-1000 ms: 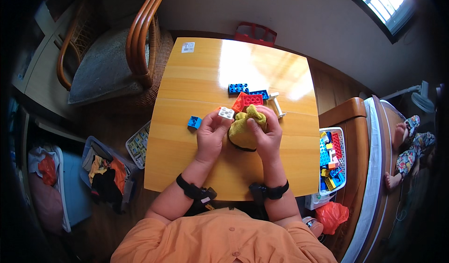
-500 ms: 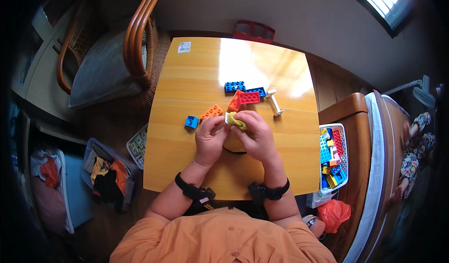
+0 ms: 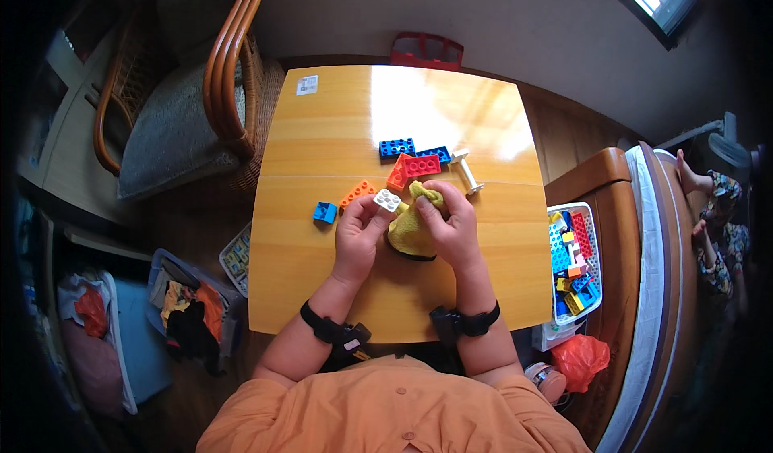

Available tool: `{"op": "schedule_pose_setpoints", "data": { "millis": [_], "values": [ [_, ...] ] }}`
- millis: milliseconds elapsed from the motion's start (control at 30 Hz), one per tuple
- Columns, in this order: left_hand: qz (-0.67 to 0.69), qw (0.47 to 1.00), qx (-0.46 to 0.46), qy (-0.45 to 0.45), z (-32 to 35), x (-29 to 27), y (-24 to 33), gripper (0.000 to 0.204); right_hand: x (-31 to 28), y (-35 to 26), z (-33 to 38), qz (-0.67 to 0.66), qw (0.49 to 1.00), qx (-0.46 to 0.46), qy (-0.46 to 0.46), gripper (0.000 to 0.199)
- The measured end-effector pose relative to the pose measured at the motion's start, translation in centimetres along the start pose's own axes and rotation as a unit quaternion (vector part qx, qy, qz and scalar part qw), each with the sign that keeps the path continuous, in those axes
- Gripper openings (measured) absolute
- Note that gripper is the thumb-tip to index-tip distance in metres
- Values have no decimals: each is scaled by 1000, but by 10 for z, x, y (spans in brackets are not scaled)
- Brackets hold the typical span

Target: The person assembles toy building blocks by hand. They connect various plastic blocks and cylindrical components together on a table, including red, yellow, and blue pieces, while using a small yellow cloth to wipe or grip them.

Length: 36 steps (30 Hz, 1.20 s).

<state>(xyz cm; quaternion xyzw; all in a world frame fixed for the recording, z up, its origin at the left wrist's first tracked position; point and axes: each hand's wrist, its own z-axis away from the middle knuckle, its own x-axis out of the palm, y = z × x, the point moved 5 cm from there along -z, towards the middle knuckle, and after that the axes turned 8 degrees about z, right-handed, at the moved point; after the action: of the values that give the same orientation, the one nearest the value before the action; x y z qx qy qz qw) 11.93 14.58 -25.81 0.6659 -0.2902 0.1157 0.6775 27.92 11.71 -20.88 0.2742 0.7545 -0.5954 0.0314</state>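
Between the thumb and fingers of my left hand (image 3: 357, 235) is a white toy brick (image 3: 387, 201), its studded face showing. My right hand (image 3: 453, 227) is closed on a yellow cloth (image 3: 409, 234), whose lower part hangs beside the brick. Left of my hands stand a small blue brick (image 3: 324, 213) and an orange brick (image 3: 357, 193). Just beyond them, a red-orange brick (image 3: 397, 173) touches a red brick (image 3: 423, 165). Two blue bricks (image 3: 396, 148) sit behind these. A white bar-shaped piece (image 3: 467, 173) lies to the right.
The wooden table (image 3: 310, 280) carries a paper label at its far left corner. A white basket of toy bricks (image 3: 594, 248) stands at its right edge. A wicker armchair (image 3: 229, 74) is at the left, above a tub of clothes (image 3: 229, 312). Another person's arm (image 3: 699, 181) shows far right.
My hands have moved slightly apart. The yellow cloth, bunched around the brick before, now hangs down from my right hand, and the white brick shows uncovered in my left.
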Motion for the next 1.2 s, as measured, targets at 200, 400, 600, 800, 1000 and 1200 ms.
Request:
{"op": "schedule_pose_setpoints", "data": {
  "millis": [200, 400, 600, 800, 1000, 1200],
  "values": [
    [0, 1000, 24, 15, 0, -10, -1, 18, 19, -17, 6, -17, 992, -112, -51, 25],
    [22, 999, -32, 6, 1, -7, 0, 19, 13, 2, 2, 13, 997, -66, -28, 21],
    [36, 997, -63, -26, 1, -4, -3, 18, 12, 0, 0, -88, 993, -63, -38, 29],
    [-16, 993, -113, -28, 4, -4, -2, 19, 19, -14, 3, -17, 988, -114, -103, 34],
    [21, 995, -90, -42, 2, -4, -6, 21, 14, -21, 3, 19, 991, -125, -30, 29],
    [-69, 991, -96, -56, 3, 10, 5, 34, 9, -7, 5, 47, 992, -107, 47, 21]
  ]
}}
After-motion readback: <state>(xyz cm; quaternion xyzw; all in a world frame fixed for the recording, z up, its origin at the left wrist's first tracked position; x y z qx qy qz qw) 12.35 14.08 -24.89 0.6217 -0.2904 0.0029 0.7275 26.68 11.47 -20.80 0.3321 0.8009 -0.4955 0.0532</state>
